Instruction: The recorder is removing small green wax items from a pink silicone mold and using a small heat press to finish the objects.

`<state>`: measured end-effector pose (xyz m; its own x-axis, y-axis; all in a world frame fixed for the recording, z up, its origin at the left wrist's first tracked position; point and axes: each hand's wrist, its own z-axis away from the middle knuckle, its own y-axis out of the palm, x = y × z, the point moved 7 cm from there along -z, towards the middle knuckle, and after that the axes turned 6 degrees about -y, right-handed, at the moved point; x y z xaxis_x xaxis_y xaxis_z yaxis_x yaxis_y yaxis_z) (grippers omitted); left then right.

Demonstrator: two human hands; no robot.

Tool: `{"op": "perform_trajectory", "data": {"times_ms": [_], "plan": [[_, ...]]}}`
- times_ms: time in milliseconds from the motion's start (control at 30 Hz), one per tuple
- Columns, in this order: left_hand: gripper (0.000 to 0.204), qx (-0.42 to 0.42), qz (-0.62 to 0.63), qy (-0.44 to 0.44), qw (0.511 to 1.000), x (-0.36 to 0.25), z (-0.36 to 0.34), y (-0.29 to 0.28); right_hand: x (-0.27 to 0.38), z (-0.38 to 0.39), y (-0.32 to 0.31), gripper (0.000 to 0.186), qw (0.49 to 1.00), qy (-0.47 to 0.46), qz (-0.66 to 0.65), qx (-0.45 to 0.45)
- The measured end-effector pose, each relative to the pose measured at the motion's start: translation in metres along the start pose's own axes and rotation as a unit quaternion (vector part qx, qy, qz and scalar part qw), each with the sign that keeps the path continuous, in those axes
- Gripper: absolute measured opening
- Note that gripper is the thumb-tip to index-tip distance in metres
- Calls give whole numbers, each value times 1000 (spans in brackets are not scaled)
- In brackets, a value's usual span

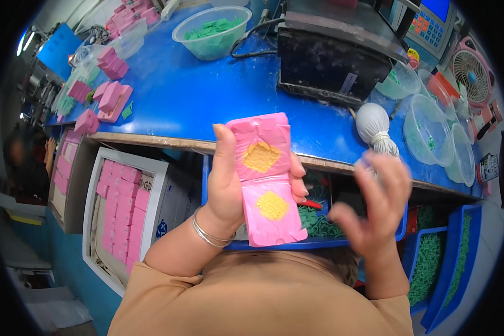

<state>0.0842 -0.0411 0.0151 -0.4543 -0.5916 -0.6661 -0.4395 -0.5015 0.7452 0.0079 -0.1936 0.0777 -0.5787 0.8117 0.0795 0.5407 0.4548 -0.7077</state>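
My left hand grips an opened pink mould from beneath, thumb along one edge and fingertips curling over the other. Its two halves lie end to end, faces up, each with a yellow textured diamond-shaped patch in the middle. My right hand is raised to the right of the mould, smeared by motion, with thumb and fingers apart and nothing seen in it. Just beyond its fingertips, a white tied cloth pouch rests on the blue table; whether the fingers touch its gathered tail I cannot tell.
A black machine stands on the blue table. A bowl of green pieces sits behind; clear bowls stand right. Pink blocks lie left, more in a white box. Blue trays hold green strips.
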Motion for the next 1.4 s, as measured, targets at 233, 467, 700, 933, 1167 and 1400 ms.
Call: {"op": "perform_trajectory", "data": {"times_ms": [233, 467, 700, 933, 1167, 1400], "plan": [[69, -48, -112, -51, 991, 24, 1, 11, 11, -6, 19, 33, 939, 53, -334, -69], [53, -14, -381, 90, 920, 5, 9, 26, -9, 18, 37, 25, 845, 270, -456, -74], [34, -45, -631, 300, 714, -18, 18, 46, -12, 23, 50, 21, 786, 332, -516, -73], [36, -49, -724, 331, 603, -19, 21, 52, -17, 25, 58, 21, 796, 352, -490, -49], [32, -28, -557, 195, 807, -10, 13, 25, -17, 25, 61, 22, 761, 347, -544, -67], [27, -9, -254, 76, 964, 6, 9, 5, -25, 23, 62, 35, 779, 304, -546, -52]]}}
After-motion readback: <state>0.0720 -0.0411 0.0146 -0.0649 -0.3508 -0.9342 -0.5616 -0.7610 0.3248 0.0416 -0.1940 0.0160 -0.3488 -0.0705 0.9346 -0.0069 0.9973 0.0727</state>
